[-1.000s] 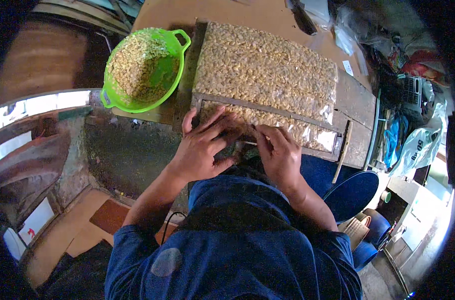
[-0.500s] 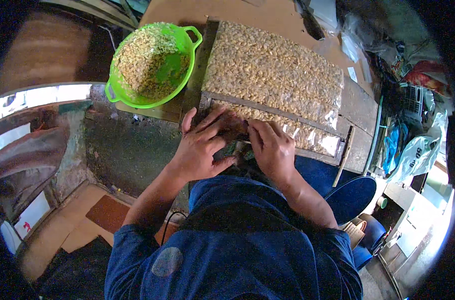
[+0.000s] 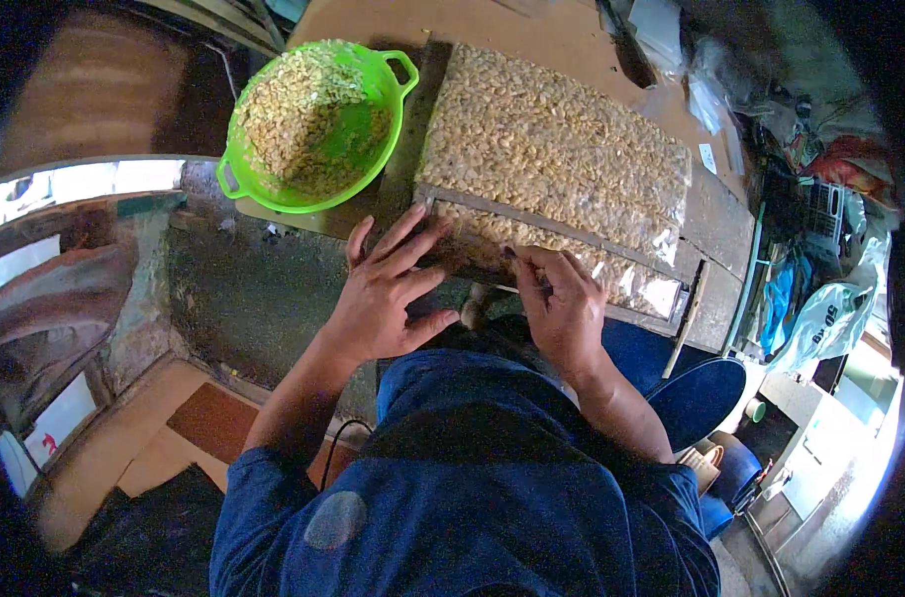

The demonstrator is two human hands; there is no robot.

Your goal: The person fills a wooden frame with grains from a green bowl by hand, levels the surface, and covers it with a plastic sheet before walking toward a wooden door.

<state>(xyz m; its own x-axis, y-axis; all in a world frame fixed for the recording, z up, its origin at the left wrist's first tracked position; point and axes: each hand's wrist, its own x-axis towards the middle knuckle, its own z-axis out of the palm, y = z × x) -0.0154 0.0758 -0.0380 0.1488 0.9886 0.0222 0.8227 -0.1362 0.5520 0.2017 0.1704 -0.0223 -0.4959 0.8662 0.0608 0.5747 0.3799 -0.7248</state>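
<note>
Packet (image 3: pixel 626 280) of pale yellow pieces — clear, long — inside wooden frame (image 3: pixel 532 227), near edge of table (image 3: pixel 716 204) | person's left hand (image 3: pixel 381 296): fingers spread wide over packet's left end | right hand (image 3: pixel 564 308): thumb and forefinger narrow, near packet's middle — any grip, cannot tell | green basin (image 3: pixel 361 139) farther left

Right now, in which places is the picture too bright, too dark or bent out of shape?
In the head view, white glare sits on the right end of the nearest clear plastic packet, and the far right edge is washed out; in the head view, deep shade between the left hand and right hand hides detail; in the head view, straight edges bow near the rim.
</note>
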